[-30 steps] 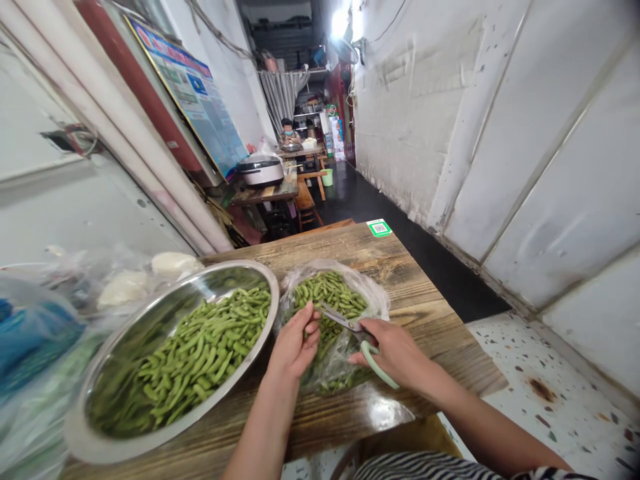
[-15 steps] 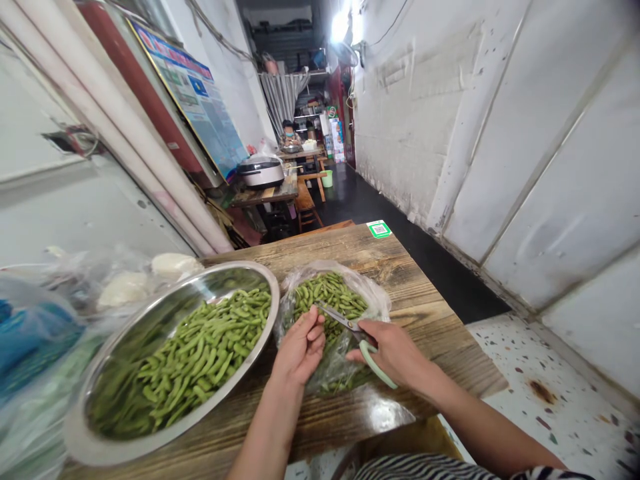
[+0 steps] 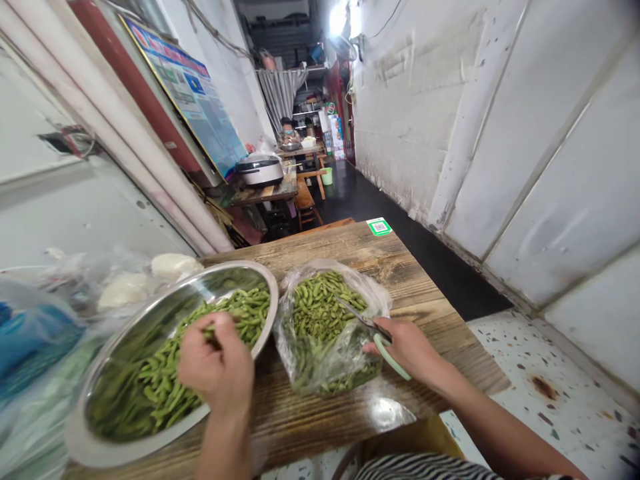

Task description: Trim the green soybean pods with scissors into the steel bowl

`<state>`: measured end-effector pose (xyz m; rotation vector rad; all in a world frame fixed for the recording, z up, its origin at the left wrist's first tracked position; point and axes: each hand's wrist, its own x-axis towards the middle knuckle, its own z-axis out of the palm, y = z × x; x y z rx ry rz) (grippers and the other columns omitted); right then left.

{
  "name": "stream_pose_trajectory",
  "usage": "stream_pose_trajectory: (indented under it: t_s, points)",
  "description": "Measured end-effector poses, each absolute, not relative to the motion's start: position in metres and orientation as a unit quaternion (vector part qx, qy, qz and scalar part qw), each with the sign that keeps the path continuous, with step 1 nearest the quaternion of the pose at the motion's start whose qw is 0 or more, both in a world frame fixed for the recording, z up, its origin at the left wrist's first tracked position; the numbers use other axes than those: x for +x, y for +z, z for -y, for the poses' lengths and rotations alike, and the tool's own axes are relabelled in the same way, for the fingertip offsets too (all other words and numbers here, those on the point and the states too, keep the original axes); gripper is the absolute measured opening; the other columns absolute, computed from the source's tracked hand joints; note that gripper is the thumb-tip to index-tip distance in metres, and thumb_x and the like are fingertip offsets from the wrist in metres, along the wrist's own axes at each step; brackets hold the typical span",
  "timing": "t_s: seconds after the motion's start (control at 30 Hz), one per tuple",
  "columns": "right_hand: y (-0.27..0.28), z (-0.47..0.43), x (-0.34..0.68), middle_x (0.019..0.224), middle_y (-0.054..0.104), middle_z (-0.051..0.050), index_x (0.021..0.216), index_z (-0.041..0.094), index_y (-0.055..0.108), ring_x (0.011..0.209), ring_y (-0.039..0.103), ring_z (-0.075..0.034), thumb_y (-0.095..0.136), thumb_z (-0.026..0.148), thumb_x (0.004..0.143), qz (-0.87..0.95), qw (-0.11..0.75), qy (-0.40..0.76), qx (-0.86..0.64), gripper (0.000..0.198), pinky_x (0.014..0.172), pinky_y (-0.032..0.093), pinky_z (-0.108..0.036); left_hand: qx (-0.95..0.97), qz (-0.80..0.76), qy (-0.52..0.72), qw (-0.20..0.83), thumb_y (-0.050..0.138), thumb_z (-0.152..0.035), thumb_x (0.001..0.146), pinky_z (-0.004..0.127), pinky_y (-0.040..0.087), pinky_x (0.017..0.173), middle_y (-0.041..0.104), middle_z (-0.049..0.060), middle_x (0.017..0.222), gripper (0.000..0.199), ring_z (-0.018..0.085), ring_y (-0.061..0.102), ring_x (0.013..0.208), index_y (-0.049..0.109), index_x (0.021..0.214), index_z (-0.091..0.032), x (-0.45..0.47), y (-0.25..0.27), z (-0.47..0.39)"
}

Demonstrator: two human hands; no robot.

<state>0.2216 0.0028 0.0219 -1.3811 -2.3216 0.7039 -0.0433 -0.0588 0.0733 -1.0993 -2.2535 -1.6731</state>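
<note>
My left hand (image 3: 217, 367) is over the steel bowl (image 3: 273, 313), which holds a heap of green soybean pods (image 3: 220, 360). Its fingers are curled in and smeared a little by motion; what they hold, if anything, is hidden. My right hand (image 3: 407, 350) grips a pair of scissors (image 3: 355, 310) with pale green handles. The blades point up and left, above a clear plastic bag (image 3: 377, 293) spread on the wooden table. More green pods (image 3: 320, 313) and small trimmed bits lie inside this bag.
On the left, plastic bags (image 3: 45, 353) crowd against the bowl. A green QR-code card (image 3: 379, 227) lies at the table's (image 3: 425, 300) far edge. Beyond are a rice cooker (image 3: 260, 171) on another table, a wooden bench (image 3: 304, 198) and a person (image 3: 289, 130) at the back.
My left hand has moved left from the scissor tips to above the pods in the bowl. The scissors have shifted slightly right and down with my right hand.
</note>
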Motion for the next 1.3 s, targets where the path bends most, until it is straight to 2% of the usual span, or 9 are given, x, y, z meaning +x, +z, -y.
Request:
stream_pose_trajectory:
  t_s: [0.03, 0.13, 0.2, 0.27, 0.33, 0.47, 0.67, 0.93, 1.3]
  points:
    - [0.022, -0.004, 0.222, 0.079, 0.07, -0.008, 0.096, 0.018, 0.066, 0.075, 0.065, -0.023, 0.059, 0.05, 0.077, 0.817, 0.177, 0.25, -0.489, 0.038, 0.062, 0.038, -0.024, -0.376, 0.77, -0.496, 0.142, 0.045, -0.034, 0.085, 0.042, 0.038, 0.09, 0.06, 0.012, 0.105, 0.031, 0.027, 0.053, 0.101, 0.057, 0.106, -0.015, -0.053, 0.082, 0.059]
    - [0.02, -0.004, 0.221, 0.077, 0.07, -0.006, 0.096, 0.019, 0.066, 0.073, 0.065, -0.023, 0.059, 0.049, 0.076, 0.811, 0.184, 0.265, -0.488, 0.037, 0.061, 0.038, -0.024, -0.48, 0.769, -0.366, 0.21, 0.052, -0.03, 0.079, 0.055, 0.025, 0.101, 0.048, 0.022, 0.127, 0.036, 0.038, 0.038, 0.123, 0.058, 0.109, -0.011, -0.061, 0.087, 0.053]
    - [0.017, -0.005, 0.22, 0.075, 0.07, -0.006, 0.094, 0.02, 0.066, 0.072, 0.065, -0.023, 0.058, 0.049, 0.076, 0.81, 0.184, 0.275, -0.483, 0.035, 0.06, 0.039, -0.024, -0.554, 0.714, -0.388, 0.179, 0.051, -0.026, 0.081, 0.052, 0.027, 0.102, 0.054, 0.018, 0.123, 0.034, 0.033, 0.042, 0.121, 0.057, 0.112, -0.015, -0.047, 0.07, 0.048]
    - [0.013, -0.006, 0.219, 0.076, 0.071, -0.006, 0.096, 0.02, 0.067, 0.072, 0.065, -0.024, 0.057, 0.048, 0.077, 0.81, 0.184, 0.287, -0.477, 0.036, 0.061, 0.041, -0.025, -0.666, 0.631, -0.388, 0.085, 0.048, -0.022, 0.084, 0.045, 0.036, 0.099, 0.062, 0.012, 0.111, 0.03, 0.026, 0.053, 0.109, 0.059, 0.111, -0.02, -0.025, 0.042, 0.042]
    - [0.008, -0.008, 0.219, 0.078, 0.071, -0.006, 0.102, 0.02, 0.066, 0.072, 0.065, -0.024, 0.057, 0.048, 0.076, 0.806, 0.181, 0.303, -0.475, 0.039, 0.063, 0.043, -0.026, -0.721, 0.603, -0.34, 0.035, 0.045, -0.02, 0.086, 0.045, 0.039, 0.098, 0.061, 0.012, 0.113, 0.028, 0.024, 0.054, 0.108, 0.059, 0.11, -0.019, -0.003, 0.015, 0.035]
    - [-0.004, -0.014, 0.219, 0.081, 0.072, -0.008, 0.105, 0.018, 0.065, 0.072, 0.065, -0.025, 0.059, 0.05, 0.073, 0.8, 0.183, 0.309, -0.481, 0.046, 0.065, 0.046, -0.028, -0.709, 0.641, -0.294, 0.02, 0.044, -0.02, 0.087, 0.049, 0.037, 0.101, 0.055, 0.013, 0.123, 0.03, 0.025, 0.047, 0.118, 0.058, 0.113, -0.017, 0.015, -0.017, 0.027]
    - [-0.027, -0.022, 0.216, 0.067, 0.069, -0.004, 0.1, 0.017, 0.064, 0.059, 0.063, -0.02, 0.057, 0.051, 0.075, 0.797, 0.235, 0.29, -0.474, 0.043, 0.058, 0.048, -0.025, -0.682, 0.641, -0.351, 0.022, 0.042, -0.013, 0.085, 0.048, 0.036, 0.103, 0.055, 0.011, 0.125, 0.033, 0.023, 0.046, 0.12, 0.059, 0.113, -0.018, 0.015, -0.029, 0.028]
    - [-0.047, -0.025, 0.216, 0.068, 0.069, -0.004, 0.098, 0.014, 0.063, 0.06, 0.064, -0.018, 0.058, 0.053, 0.074, 0.777, 0.303, 0.265, -0.484, 0.046, 0.058, 0.05, -0.022, -0.666, 0.622, -0.411, 0.027, 0.042, -0.01, 0.082, 0.047, 0.037, 0.102, 0.057, 0.011, 0.121, 0.034, 0.023, 0.048, 0.117, 0.062, 0.109, -0.017, 0.017, -0.035, 0.024]
    - [-0.048, -0.032, 0.212, 0.069, 0.07, -0.009, 0.099, 0.011, 0.065, 0.055, 0.065, -0.02, 0.046, 0.064, 0.077, 0.797, 0.344, 0.08, -0.49, 0.06, 0.053, 0.049, -0.025, -0.639, 0.617, -0.458, 0.044, 0.047, -0.012, 0.079, 0.046, 0.038, 0.102, 0.06, 0.01, 0.116, 0.031, 0.024, 0.049, 0.115, 0.064, 0.104, -0.018, 0.021, -0.036, 0.019]
